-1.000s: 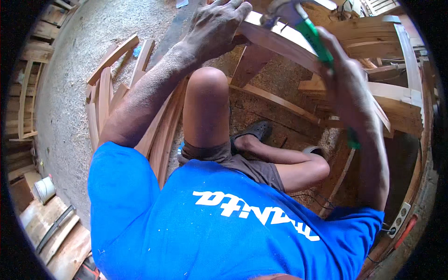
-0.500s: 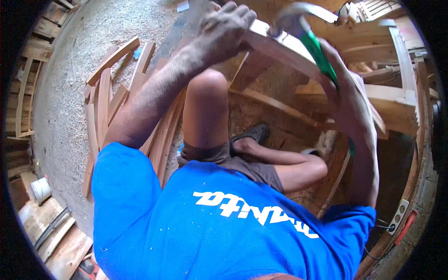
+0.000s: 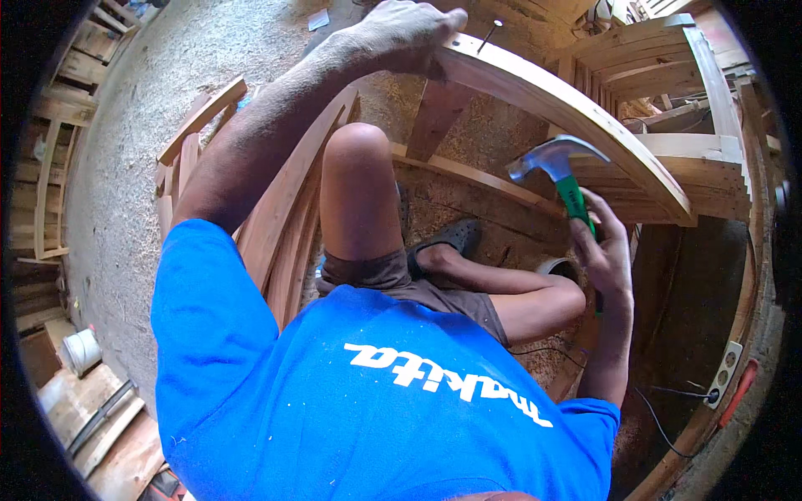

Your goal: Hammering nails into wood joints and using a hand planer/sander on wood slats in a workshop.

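Hammer point(image 3: 571, 189) in the grip of the right hand point(image 3: 605, 250), nail point(image 3: 489, 36) just beside the left hand point(image 3: 403, 32), clasped on the board point(image 3: 572, 98).

A nail point(image 3: 489, 37) juts from a long pale board point(image 3: 585, 113), a green-handled claw hammer point(image 3: 567, 185) nearby.

claw hammer point(image 3: 568, 188): head, glossy metal; grip, green, plastic or rubber, cannot tell which. nail point(image 3: 489, 37): smooth metal. long beam point(image 3: 585, 107): pale wood, smooth, matt. planks point(image 3: 280, 225): reddish-brown wood, matt. shirt point(image 3: 334, 434): cloth, matt, white print. shorts point(image 3: 368, 273): brown cloth, matt. clog point(image 3: 470, 237): matt, plastic or rubber. socket strip point(image 3: 723, 374): smooth pale plastic. ground point(image 3: 134, 167): rough, strewn with wood shavings.
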Motion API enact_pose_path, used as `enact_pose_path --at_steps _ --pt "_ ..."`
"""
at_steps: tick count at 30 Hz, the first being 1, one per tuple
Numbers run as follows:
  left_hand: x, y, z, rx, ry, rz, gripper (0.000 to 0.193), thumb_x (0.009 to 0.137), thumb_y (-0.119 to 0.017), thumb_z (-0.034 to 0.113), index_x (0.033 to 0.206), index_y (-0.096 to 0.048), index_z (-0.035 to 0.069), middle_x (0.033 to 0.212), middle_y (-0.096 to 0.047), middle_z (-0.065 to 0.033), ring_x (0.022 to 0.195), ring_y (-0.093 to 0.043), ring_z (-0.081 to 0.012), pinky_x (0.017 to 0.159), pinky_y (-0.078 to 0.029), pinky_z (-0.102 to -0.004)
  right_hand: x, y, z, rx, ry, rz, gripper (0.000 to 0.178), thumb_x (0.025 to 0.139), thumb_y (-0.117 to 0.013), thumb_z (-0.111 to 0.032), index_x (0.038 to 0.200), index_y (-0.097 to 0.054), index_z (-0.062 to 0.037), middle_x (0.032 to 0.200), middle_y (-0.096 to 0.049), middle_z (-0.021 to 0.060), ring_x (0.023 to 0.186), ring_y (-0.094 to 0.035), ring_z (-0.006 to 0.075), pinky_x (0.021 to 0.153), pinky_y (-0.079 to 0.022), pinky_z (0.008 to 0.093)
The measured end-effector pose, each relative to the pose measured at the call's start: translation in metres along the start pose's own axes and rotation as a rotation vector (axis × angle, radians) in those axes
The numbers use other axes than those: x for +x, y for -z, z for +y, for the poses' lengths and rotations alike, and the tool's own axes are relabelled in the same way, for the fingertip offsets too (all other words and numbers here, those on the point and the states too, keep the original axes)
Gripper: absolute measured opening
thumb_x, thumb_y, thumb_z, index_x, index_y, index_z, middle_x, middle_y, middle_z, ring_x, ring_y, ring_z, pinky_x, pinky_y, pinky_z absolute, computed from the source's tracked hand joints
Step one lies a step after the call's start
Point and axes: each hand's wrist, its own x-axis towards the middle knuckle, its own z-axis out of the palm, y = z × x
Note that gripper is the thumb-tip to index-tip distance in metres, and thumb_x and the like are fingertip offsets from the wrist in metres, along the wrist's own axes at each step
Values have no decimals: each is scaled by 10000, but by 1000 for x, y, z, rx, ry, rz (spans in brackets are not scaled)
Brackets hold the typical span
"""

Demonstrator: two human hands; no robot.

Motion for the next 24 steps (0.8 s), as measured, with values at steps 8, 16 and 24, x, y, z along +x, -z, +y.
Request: enact_pose_path --at_steps 8,16,24 --pt "6 -29 -15 13 -40 79 540 687 -884 440 990 -594 100 896 -713 -117 887 -718 -357 746 -543 -494 14 9 -9 -91 93 -13 434 942 -655 -73 1366 -570 -36 1085 -712 125 1025 -624 136 938 -485 313" --pt "2 -20 -7 65 -31 107 519 718 -861 470 1005 -633 103 886 -733 -110 884 -736 -304 780 -576 -455 34 36 -59 -2 115 28 444 950 -616 -4 1390 -554 -14 980 -685 80 857 -617 104 780 -516 285" --pt "-5 -19 1 69 -7 130 540 707 -853 534 967 -646 109 887 -739 -105 853 -744 -292 764 -584 -448 101 -18 63 -171 117 -206 432 950 -669 -212 1315 -597 7 875 -626 17 718 -531 93 669 -460 263"
